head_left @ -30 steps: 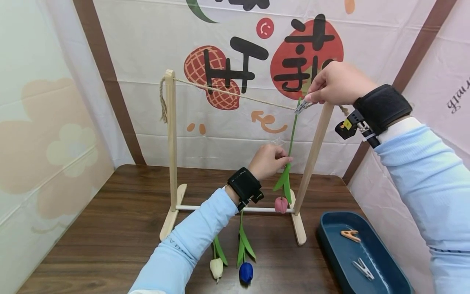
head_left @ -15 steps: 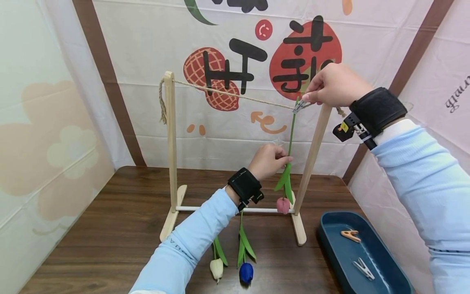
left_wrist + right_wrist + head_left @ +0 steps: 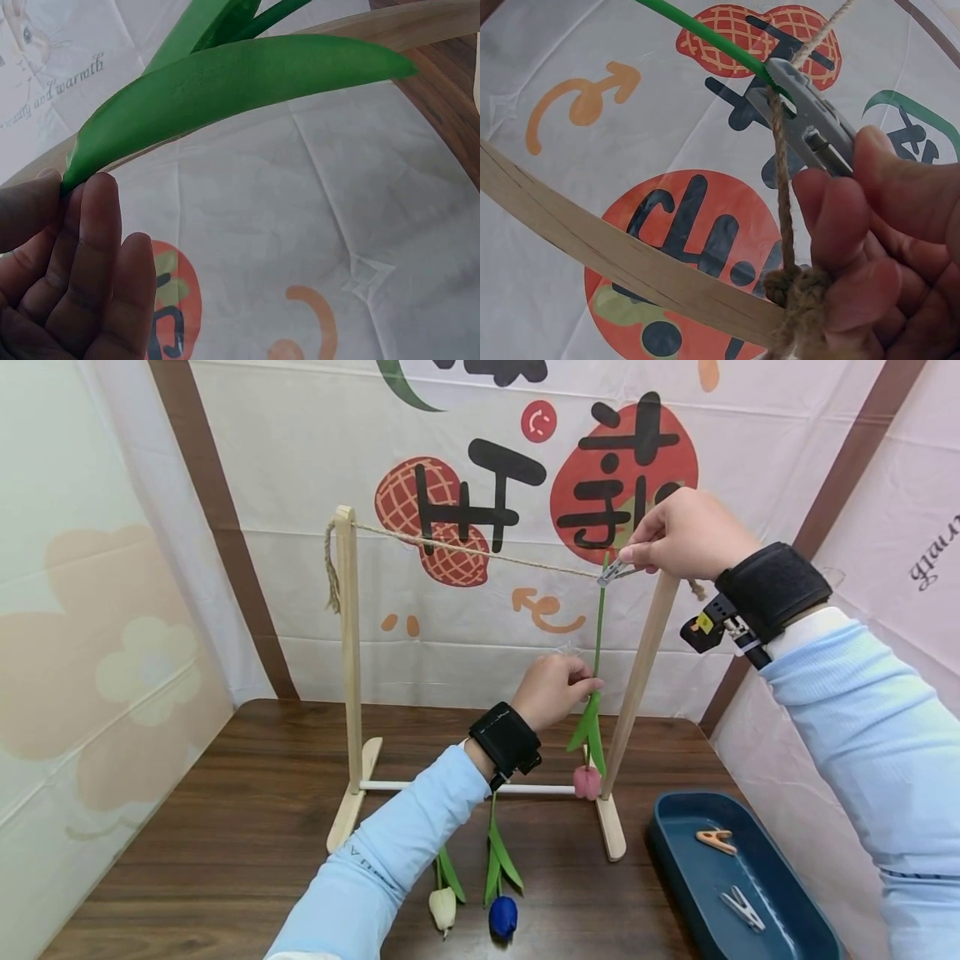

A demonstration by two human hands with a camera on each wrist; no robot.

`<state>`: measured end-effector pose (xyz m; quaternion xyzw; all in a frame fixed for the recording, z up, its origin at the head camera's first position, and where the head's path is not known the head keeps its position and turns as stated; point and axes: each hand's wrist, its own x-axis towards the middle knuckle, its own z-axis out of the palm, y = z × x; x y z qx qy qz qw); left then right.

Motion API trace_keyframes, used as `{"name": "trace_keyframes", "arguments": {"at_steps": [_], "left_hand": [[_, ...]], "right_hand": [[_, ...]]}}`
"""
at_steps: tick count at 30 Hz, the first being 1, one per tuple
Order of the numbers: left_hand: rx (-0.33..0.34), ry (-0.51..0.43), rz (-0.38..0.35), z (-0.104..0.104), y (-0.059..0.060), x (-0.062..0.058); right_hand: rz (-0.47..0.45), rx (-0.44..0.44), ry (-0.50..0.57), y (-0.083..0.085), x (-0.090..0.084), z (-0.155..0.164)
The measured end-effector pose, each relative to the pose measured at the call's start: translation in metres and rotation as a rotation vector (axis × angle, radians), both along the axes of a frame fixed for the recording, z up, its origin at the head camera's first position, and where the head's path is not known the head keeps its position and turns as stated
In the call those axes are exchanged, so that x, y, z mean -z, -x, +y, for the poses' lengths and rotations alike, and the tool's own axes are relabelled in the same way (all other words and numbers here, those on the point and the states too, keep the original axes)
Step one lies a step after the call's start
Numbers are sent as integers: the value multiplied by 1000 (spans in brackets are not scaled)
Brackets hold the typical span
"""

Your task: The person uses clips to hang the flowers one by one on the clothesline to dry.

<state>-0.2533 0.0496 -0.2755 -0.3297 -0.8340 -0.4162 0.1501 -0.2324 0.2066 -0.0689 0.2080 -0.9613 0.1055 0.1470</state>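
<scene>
A pink artificial tulip (image 3: 587, 782) hangs head-down beside the right post of a wooden frame. My left hand (image 3: 553, 691) pinches its green stem just above the leaves (image 3: 225, 101). At the top, my right hand (image 3: 686, 533) pinches a grey clothespin (image 3: 810, 112) between thumb and fingers. The clothespin's jaws are at the twine (image 3: 783, 187) and the stem's upper end (image 3: 712, 37), near the knot at the post. In the head view the stem tip pokes up a little above the twine (image 3: 480, 553).
A white tulip (image 3: 442, 908) and a blue tulip (image 3: 502, 917) lie on the brown table (image 3: 187, 860). At right, a dark blue tray (image 3: 663, 843) holds an orange clothespin (image 3: 717, 841) and a grey one. The frame's left post (image 3: 349, 652) and white crossbar (image 3: 540, 789) stand behind my left arm.
The pink tulip's head has shifted slightly right, and its stem tip sits a bit higher above the twine. My left hand has moved slightly right; the right hand stays almost in place.
</scene>
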Motion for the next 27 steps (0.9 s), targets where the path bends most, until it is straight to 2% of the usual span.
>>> {"name": "trace_keyframes", "arguments": {"at_steps": [14, 27], "left_hand": [[0, -27, -18, -3, 2, 2], [-36, -22, -26, -5, 3, 0]], "right_hand": [[-68, -24, -73, 0, -9, 1], [-110, -37, -35, -12, -13, 0]]}}
